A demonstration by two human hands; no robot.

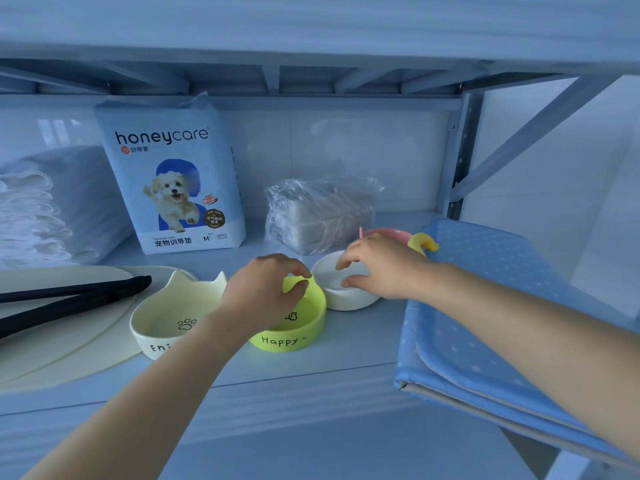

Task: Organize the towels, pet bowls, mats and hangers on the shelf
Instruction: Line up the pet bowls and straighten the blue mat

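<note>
Bowl sorting on the shelf (346, 358) seems unfinished: the left hand (263, 296) pinches the rim of the green bowl (294, 337); the right hand (381, 268) curls over the white bowl (349, 297), grip unclear.

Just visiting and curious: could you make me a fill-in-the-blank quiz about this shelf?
The left hand grips the green bowl marked ____.
The right hand holds the white bowl, beside a folded ____ mat.
The cream bowl shows a ____ print inside.
Missing words: Happy; blue; paw.
</note>
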